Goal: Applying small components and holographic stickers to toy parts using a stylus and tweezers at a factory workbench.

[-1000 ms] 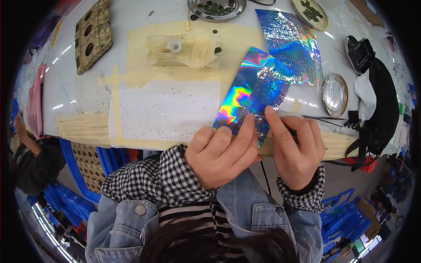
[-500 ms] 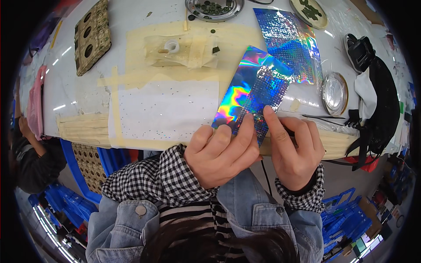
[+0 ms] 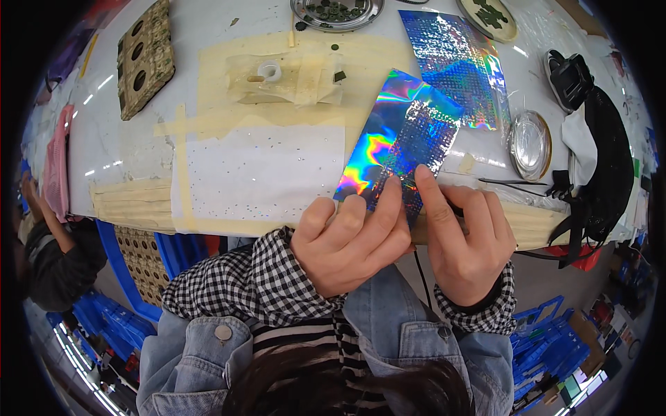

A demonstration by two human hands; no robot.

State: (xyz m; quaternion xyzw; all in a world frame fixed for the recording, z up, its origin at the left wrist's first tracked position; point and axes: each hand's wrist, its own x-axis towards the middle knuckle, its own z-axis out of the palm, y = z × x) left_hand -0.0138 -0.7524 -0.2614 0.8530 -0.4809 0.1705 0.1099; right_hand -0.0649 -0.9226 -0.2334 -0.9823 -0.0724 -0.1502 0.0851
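A shiny holographic sheet (image 3: 385, 125), with rows of small raised shapes on part of it, is held tilted over the table's front edge. My left hand (image 3: 354, 243) grips its lower end, fingers bent over the top face and thumb mostly hidden. My right hand (image 3: 465, 239) closes on the lower right edge, index fingertip pressed on the rows close to the left fingertips. Something dark shows inside the curled right fingers, too hidden to name. A white paper (image 3: 257, 166) scattered with tiny shiny bits lies left of the sheet. Behind my hands, a second holographic sheet (image 3: 458, 62) lies flat.
Metal dish (image 3: 338, 24) with dark green pieces and pale dish (image 3: 505, 31) stand far back. Clear round lid (image 3: 531, 145), tweezers (image 3: 513, 182) and black mesh bag (image 3: 607, 159) lie right. Camouflage block with holes (image 3: 147, 59) sits left; a co-worker's arm (image 3: 59, 229) shows beyond.
My hands and the holographic sheet stay almost in place, with only a slight shift of the right fingers. The co-worker's hand at the far left has moved up a little.
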